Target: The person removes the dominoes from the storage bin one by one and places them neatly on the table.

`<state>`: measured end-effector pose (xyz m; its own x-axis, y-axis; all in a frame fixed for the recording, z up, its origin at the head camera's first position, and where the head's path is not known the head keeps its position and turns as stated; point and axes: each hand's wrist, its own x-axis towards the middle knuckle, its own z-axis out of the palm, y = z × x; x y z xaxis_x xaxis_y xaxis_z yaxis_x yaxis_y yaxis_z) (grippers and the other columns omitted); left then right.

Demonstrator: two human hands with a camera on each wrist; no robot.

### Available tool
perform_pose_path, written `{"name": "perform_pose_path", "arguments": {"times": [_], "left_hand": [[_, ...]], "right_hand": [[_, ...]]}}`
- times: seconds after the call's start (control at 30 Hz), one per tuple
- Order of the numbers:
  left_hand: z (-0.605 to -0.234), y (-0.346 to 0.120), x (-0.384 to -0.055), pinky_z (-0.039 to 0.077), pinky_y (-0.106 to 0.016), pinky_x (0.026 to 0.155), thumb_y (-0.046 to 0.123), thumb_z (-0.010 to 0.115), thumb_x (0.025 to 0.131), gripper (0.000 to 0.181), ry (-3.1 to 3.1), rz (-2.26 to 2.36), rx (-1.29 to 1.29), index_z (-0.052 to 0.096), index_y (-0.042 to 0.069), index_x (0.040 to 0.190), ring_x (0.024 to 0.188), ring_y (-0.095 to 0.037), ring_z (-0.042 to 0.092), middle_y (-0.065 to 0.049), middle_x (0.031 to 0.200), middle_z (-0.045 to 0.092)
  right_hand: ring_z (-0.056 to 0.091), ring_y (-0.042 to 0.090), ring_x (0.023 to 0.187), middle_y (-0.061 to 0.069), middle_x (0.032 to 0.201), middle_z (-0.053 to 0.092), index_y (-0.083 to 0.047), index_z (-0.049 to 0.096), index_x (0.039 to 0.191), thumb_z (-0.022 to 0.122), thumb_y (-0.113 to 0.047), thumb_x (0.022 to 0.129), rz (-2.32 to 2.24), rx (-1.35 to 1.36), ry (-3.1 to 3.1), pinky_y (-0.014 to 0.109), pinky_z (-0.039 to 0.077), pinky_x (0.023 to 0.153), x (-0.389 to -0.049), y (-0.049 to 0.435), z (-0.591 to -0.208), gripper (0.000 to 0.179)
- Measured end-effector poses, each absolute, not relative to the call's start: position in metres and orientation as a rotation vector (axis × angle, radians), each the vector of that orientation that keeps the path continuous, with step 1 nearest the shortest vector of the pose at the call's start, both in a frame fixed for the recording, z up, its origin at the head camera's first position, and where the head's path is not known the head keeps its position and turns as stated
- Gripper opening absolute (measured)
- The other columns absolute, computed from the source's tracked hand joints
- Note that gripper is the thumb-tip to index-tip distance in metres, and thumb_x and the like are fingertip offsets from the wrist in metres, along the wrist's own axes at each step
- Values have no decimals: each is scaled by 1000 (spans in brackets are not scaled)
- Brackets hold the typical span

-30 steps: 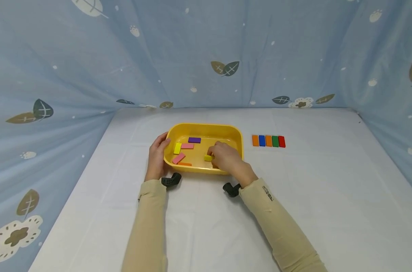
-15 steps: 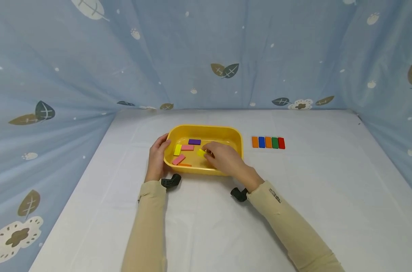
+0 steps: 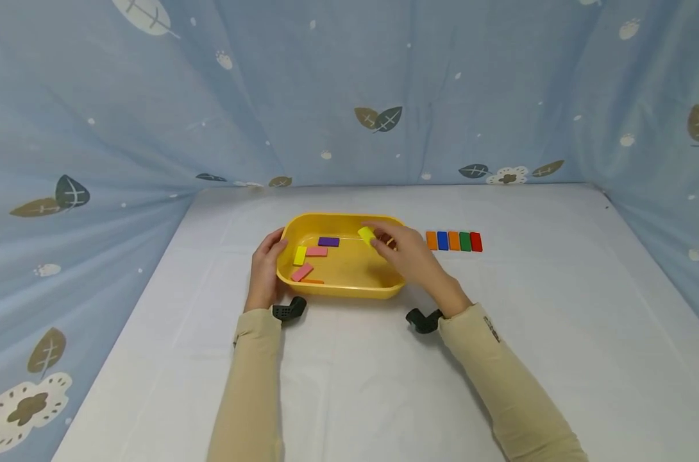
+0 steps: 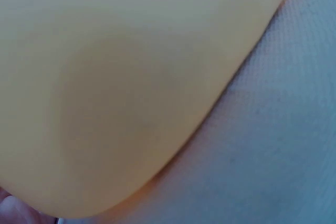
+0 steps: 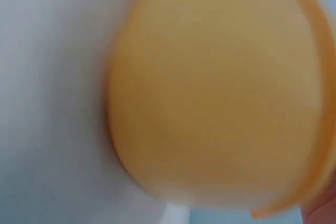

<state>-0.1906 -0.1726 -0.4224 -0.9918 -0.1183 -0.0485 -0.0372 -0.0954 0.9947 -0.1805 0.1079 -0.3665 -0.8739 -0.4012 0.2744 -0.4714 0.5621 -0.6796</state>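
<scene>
A yellow plastic tray (image 3: 340, 292) sits on the white table, and its outer wall fills much of both wrist views. My left hand (image 3: 264, 269) grips its left end, thumb over the rim. Above the tray's right part, my right hand (image 3: 410, 253) pinches a yellow block (image 3: 367, 235) between thumb and fingers. Inside, toward the left, lie a purple block (image 3: 329, 242), a second yellow block (image 3: 299, 256), two pink blocks (image 3: 317, 252) and an orange block (image 3: 312, 281) by the near wall. The right wrist view catches only a sliver of the right hand.
Right of the tray, a side-by-side row of flat blocks runs orange (image 3: 431, 240), blue (image 3: 443, 240), orange (image 3: 454, 240), green (image 3: 465, 241), red (image 3: 476, 242). Blue patterned cloth (image 3: 326, 96) hangs behind the table and along its sides.
The right hand has taken the yellow block from the tray floor and lifted it up toward the far right rim. The left hand and the row of blocks look the same.
</scene>
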Motion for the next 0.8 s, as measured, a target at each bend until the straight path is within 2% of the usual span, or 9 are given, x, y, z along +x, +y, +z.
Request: {"name": "perform_pose_path", "arguments": {"times": [0.17, 0.4, 0.6, 0.73, 0.8], "left_hand": [[-423, -171, -192, 41, -27, 93, 34, 52, 89, 40, -2045, -2320, 174, 49, 20, 126, 114, -17, 46, 2, 128, 45], [-429, -172, -193, 47, -31, 86, 37, 54, 87, 43, -1947, -2449, 138, 48, 21, 127, 113, -22, 49, -1, 129, 45], [-424, -171, -192, 44, -29, 90, 33, 53, 89, 41, -1973, -2403, 157, 48, 19, 127, 114, -20, 47, -1, 129, 45], [-421, -170, -191, 40, -26, 94, 31, 51, 90, 40, -2034, -2316, 184, 48, 18, 127, 115, -17, 45, 1, 129, 44], [-421, -171, -191, 40, -27, 94, 32, 50, 91, 40, -2044, -2319, 189, 48, 19, 128, 115, -17, 45, 1, 130, 44]], "right_hand": [[52, 14, 80, -1, 96, 56, -24, 49, 126, 54, -22, 89, 1278, 589, -2714, 27, 50, 68, -191, 133, -363, 37], [54, 15, 79, -2, 101, 52, -29, 48, 127, 54, -27, 89, 1339, 377, -2695, 29, 50, 63, -203, 165, -366, 38], [54, 19, 83, 2, 107, 53, -30, 46, 129, 51, -34, 90, 1352, 208, -2690, 34, 49, 69, -209, 191, -371, 39], [54, 18, 82, 2, 107, 53, -36, 47, 127, 49, -40, 89, 1381, 105, -2645, 45, 48, 58, -221, 213, -386, 38], [54, 20, 81, 4, 107, 53, -36, 47, 127, 49, -41, 88, 1434, 65, -2612, 46, 46, 54, -227, 226, -395, 39]]}}
